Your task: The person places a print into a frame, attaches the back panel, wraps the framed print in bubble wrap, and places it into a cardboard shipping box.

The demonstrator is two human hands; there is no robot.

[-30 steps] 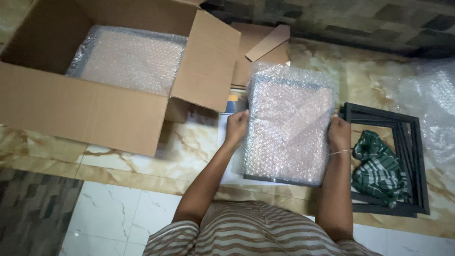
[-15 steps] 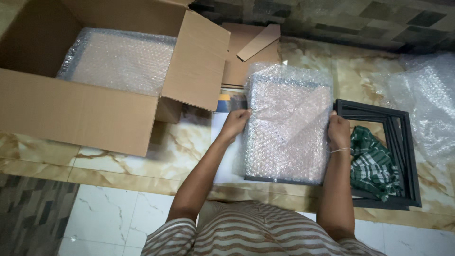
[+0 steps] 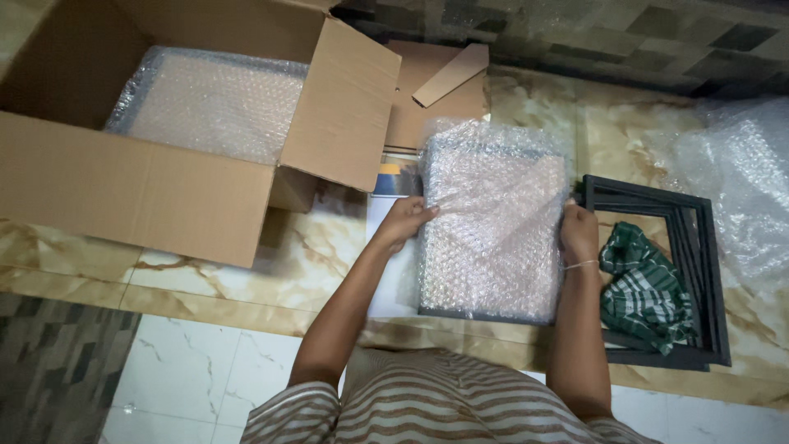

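Observation:
A flat dark frame wrapped in bubble wrap (image 3: 493,226) lies on the marble floor in front of me. My left hand (image 3: 404,220) pinches the wrap at its left edge. My right hand (image 3: 579,232) grips the right edge, with a thin band around the wrist. Below the wrap, the frame's dark lower edge (image 3: 485,316) shows. Both forearms reach forward from my striped clothing.
A large open cardboard box (image 3: 156,189) with a bubble-wrapped item (image 3: 214,103) inside stands at left. Stacked dark frames (image 3: 703,279) with a green checked cloth (image 3: 645,292) lie at right. Loose bubble wrap (image 3: 744,181) is at far right, cardboard pieces (image 3: 436,90) behind.
The view has shifted slightly. My hands stay on the wrapped frame's two sides, and my left fingers have gathered the wrap a little more.

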